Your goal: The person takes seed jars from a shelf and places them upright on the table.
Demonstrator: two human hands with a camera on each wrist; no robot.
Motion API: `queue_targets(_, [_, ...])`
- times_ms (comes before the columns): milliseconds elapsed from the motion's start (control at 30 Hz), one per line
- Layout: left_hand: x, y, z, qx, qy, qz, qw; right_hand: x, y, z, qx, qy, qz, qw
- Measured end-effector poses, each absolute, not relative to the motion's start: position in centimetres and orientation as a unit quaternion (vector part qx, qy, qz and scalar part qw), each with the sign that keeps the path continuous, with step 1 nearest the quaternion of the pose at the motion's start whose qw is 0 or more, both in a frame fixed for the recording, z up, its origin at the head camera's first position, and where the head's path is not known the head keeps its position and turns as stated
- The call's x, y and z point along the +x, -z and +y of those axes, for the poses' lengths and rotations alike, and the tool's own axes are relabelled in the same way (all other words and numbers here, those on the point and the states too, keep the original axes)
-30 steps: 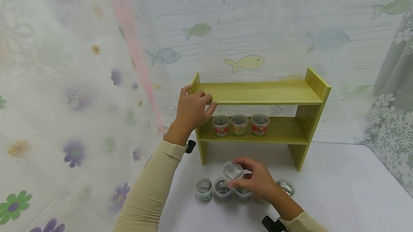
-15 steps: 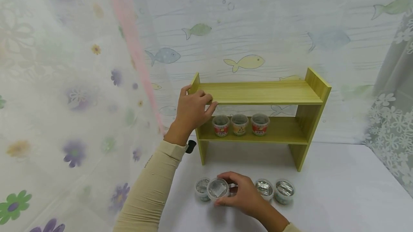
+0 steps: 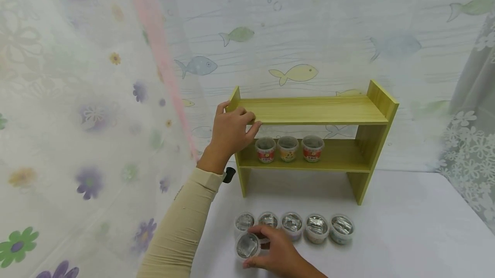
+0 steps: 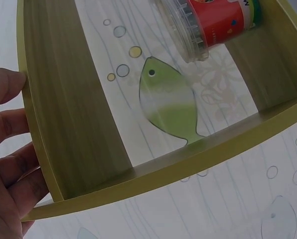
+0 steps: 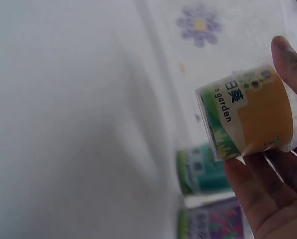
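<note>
My left hand (image 3: pixel 233 129) grips the upper left corner of a yellow-green wooden shelf (image 3: pixel 309 111); in the left wrist view its fingers wrap the side board (image 4: pixel 39 134). Between the thumb and fingers of my right hand (image 3: pixel 281 255) is a small clear plastic tub (image 3: pixel 247 245) with a foil-like packet inside. The right wrist view shows an orange and green label on this tub (image 5: pixel 260 112), its base close over the tabletop. It is in front of the left end of a row of similar tubs, including a left-end tub (image 3: pixel 245 221) and a right-end tub (image 3: pixel 342 228).
Three tubs stand on the shelf's lower board: a red-labelled tub (image 3: pixel 266 153) at left, an orange-labelled tub (image 3: pixel 288 152) and another red-labelled tub (image 3: pixel 312 152). The shelf stands on a white-covered table (image 3: pixel 406 226) before a fish-patterned curtain (image 3: pixel 332 24).
My right hand has carried the tub left and toward me, from over the middle of the row to before its left end. The left hand has stayed on the shelf corner.
</note>
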State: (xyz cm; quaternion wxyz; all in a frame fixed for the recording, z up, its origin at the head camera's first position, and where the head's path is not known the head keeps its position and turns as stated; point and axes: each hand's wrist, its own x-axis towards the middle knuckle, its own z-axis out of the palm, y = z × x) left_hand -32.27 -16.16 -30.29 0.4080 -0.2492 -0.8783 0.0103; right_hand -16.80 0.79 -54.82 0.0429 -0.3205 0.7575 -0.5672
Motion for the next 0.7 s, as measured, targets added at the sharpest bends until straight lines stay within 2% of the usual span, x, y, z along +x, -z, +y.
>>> queue_targets(133, [-32.2,30.2,-16.1,-0.249,-0.01,-0.879,0.406,-16.5,55.9,-0.1,-0.334,0.567,0.753,0.029])
queue_targets(500, [-32.2,30.2,-16.1,-0.246,-0.011,-0.882,0.402,-16.4,57.3,-1.5,-0.306,0.579,0.754,0.048])
queue_targets(700, [-32.2,30.1,-16.1,-0.253,-0.005,-0.876,0.411,-16.4,57.4,-2.0,-0.294,0.549,0.783,0.001])
